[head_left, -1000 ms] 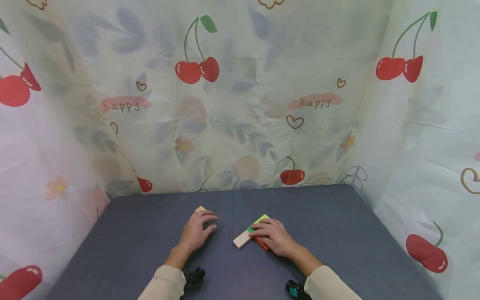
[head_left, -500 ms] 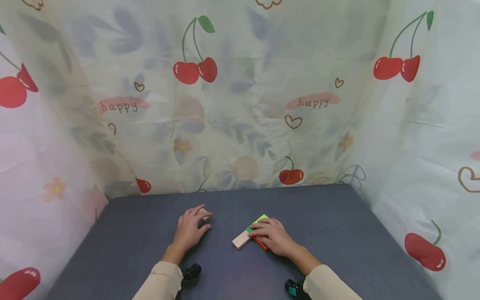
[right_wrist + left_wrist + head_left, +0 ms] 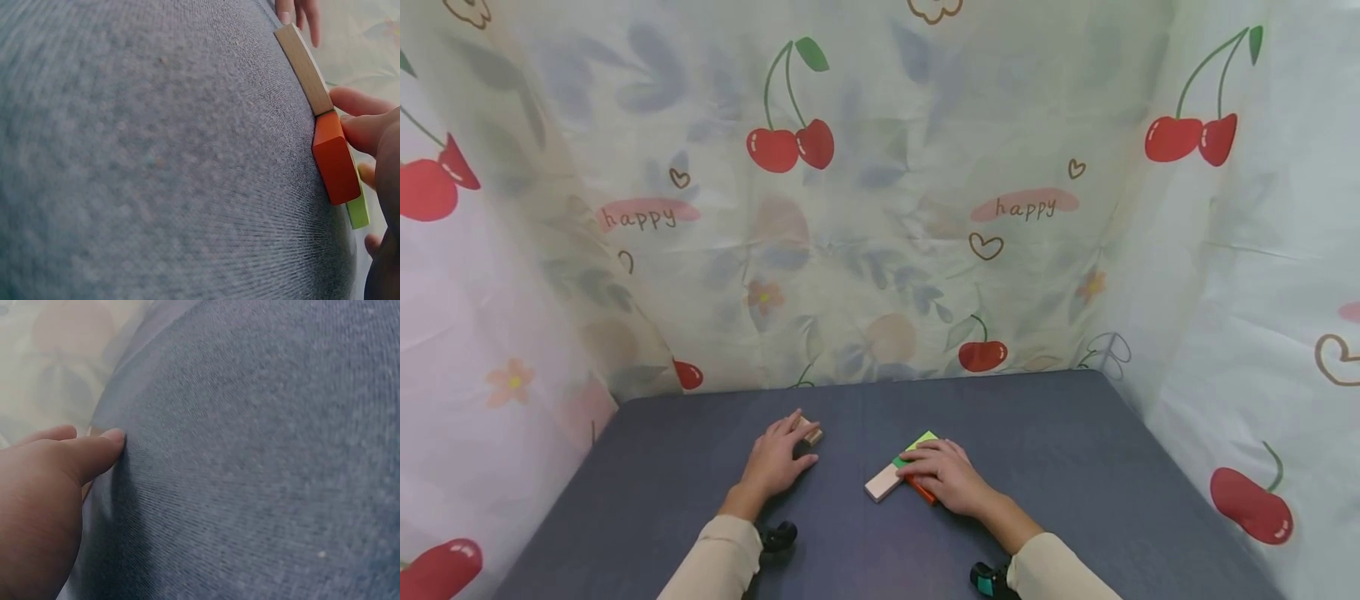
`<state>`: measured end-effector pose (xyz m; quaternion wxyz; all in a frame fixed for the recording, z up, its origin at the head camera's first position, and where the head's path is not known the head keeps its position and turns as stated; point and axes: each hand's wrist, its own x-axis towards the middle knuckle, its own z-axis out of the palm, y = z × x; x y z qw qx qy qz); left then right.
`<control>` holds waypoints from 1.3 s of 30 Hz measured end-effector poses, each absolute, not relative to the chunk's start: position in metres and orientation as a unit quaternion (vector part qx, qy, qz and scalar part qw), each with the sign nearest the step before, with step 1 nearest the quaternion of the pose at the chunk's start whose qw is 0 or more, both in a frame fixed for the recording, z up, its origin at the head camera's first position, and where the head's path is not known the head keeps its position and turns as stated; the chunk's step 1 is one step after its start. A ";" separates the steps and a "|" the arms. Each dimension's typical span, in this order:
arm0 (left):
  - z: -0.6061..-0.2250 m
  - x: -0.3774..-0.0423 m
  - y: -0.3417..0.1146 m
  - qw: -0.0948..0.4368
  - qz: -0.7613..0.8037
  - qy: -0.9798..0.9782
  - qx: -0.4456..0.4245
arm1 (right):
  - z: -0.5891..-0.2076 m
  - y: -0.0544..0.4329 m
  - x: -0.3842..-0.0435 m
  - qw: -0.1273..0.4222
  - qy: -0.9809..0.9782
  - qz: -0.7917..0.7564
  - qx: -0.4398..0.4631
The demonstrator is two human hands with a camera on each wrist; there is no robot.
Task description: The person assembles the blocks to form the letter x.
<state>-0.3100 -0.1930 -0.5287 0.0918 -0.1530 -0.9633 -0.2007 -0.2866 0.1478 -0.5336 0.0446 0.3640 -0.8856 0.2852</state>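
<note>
The left hand (image 3: 773,463) is lying on the grey cloth-covered worktop (image 3: 1075,467), its fingers curling around a small pale wooden block (image 3: 810,431). The right hand (image 3: 951,477) is resting with relaxed fingers on a cluster of flat blocks — a long pale wooden bar (image 3: 883,482), an orange wooden block (image 3: 335,157) and a lime-green piece (image 3: 922,438) — lying near the middle of the worktop.

Close view of a grey fabric surface (image 3: 156,162). An orange block (image 3: 335,159) lies end to end with a pale wooden block (image 3: 304,67), a green block (image 3: 357,209) behind. Right hand's fingertips (image 3: 362,132) touch the orange block.
</note>
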 end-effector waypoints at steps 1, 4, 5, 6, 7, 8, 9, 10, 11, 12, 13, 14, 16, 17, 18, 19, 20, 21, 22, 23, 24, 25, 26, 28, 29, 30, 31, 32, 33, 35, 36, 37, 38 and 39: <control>-0.529 -0.310 -0.193 0.084 -0.202 -0.964 -0.151 | -0.534 0.148 -0.286 0.045 -0.884 0.287 0.365; -0.531 -0.308 -0.194 0.070 -0.206 -0.965 -0.147 | -0.534 0.148 -0.285 0.049 -0.882 0.288 0.369; -0.531 -0.308 -0.194 0.067 -0.207 -0.965 -0.144 | -0.534 0.148 -0.285 0.051 -0.882 0.288 0.370; -0.531 -0.308 -0.194 0.066 -0.207 -0.966 -0.143 | -0.534 0.148 -0.284 0.053 -0.881 0.288 0.371; -0.531 -0.308 -0.194 0.067 -0.207 -0.965 -0.144 | -0.534 0.148 -0.284 0.054 -0.881 0.288 0.371; -0.531 -0.308 -0.194 0.065 -0.207 -0.966 -0.143 | -0.534 0.148 -0.284 0.053 -0.882 0.288 0.370; -0.531 -0.308 -0.194 0.063 -0.206 -0.966 -0.143 | -0.534 0.148 -0.284 0.051 -0.882 0.289 0.368; -0.532 -0.308 -0.194 0.061 -0.205 -0.967 -0.142 | -0.534 0.148 -0.284 0.049 -0.883 0.290 0.366; -0.532 -0.308 -0.194 0.058 -0.203 -0.967 -0.141 | -0.534 0.148 -0.283 0.048 -0.883 0.290 0.365; -0.532 -0.307 -0.194 0.056 -0.202 -0.968 -0.140 | -0.534 0.148 -0.284 0.045 -0.884 0.290 0.363; -0.532 -0.307 -0.194 0.053 -0.201 -0.968 -0.139 | -0.534 0.148 -0.283 0.044 -0.885 0.291 0.362; -0.532 -0.307 -0.194 0.052 -0.200 -0.969 -0.138 | -0.534 0.148 -0.283 0.042 -0.885 0.291 0.360; -0.532 -0.308 -0.194 0.053 -0.197 -0.969 -0.138 | -0.534 0.148 -0.284 0.041 -0.886 0.291 0.360; -0.531 -0.308 -0.194 0.053 -0.197 -0.969 -0.137 | -0.534 0.147 -0.284 0.041 -0.886 0.290 0.360; -0.531 -0.308 -0.194 0.053 -0.196 -0.970 -0.136 | -0.534 0.147 -0.284 0.041 -0.886 0.290 0.360; -0.530 -0.308 -0.193 0.053 -0.194 -0.970 -0.137 | -0.535 0.147 -0.284 0.041 -0.885 0.290 0.361; -0.529 -0.308 -0.193 0.054 -0.193 -0.970 -0.137 | -0.535 0.147 -0.284 0.041 -0.885 0.290 0.361; -0.529 -0.308 -0.193 0.054 -0.191 -0.971 -0.136 | -0.535 0.147 -0.284 0.040 -0.885 0.290 0.361; -0.528 -0.308 -0.193 0.053 -0.190 -0.971 -0.134 | -0.535 0.148 -0.284 0.040 -0.885 0.290 0.361; -0.527 -0.308 -0.192 0.054 -0.186 -0.972 -0.134 | -0.535 0.148 -0.284 0.039 -0.885 0.290 0.361; -0.527 -0.308 -0.192 0.056 -0.180 -0.973 -0.133 | -0.535 0.148 -0.284 0.039 -0.885 0.291 0.361; -0.526 -0.308 -0.191 0.058 -0.173 -0.974 -0.133 | -0.535 0.148 -0.285 0.040 -0.885 0.292 0.362; -0.524 -0.309 -0.190 0.060 -0.165 -0.976 -0.131 | -0.535 0.148 -0.285 0.040 -0.884 0.293 0.362; -0.522 -0.309 -0.189 0.063 -0.149 -0.979 -0.127 | -0.535 0.148 -0.285 0.043 -0.884 0.293 0.361; -0.521 -0.310 -0.189 0.065 -0.140 -0.980 -0.126 | -0.535 0.148 -0.285 0.044 -0.884 0.293 0.361; -0.520 -0.310 -0.188 0.067 -0.133 -0.981 -0.123 | -0.535 0.148 -0.285 0.046 -0.884 0.293 0.361; -0.519 -0.310 -0.187 0.069 -0.126 -0.982 -0.122 | -0.535 0.148 -0.286 0.047 -0.884 0.292 0.361; -0.519 -0.310 -0.187 0.069 -0.121 -0.983 -0.119 | -0.535 0.148 -0.286 0.049 -0.884 0.293 0.362; -0.518 -0.311 -0.186 0.070 -0.116 -0.984 -0.117 | -0.535 0.148 -0.286 0.050 -0.884 0.292 0.362; -0.518 -0.311 -0.185 0.073 -0.108 -0.985 -0.113 | -0.535 0.148 -0.286 0.050 -0.884 0.292 0.362; -0.518 -0.310 -0.185 0.076 -0.104 -0.985 -0.111 | -0.535 0.148 -0.286 0.050 -0.883 0.292 0.363; -0.518 -0.310 -0.184 0.078 -0.102 -0.986 -0.109 | -0.535 0.148 -0.286 0.050 -0.883 0.293 0.363; -0.518 -0.310 -0.184 0.081 -0.099 -0.986 -0.106 | -0.535 0.148 -0.286 0.049 -0.883 0.293 0.363; -0.518 -0.310 -0.183 0.086 -0.096 -0.986 -0.104 | -0.535 0.148 -0.286 0.049 -0.884 0.290 0.363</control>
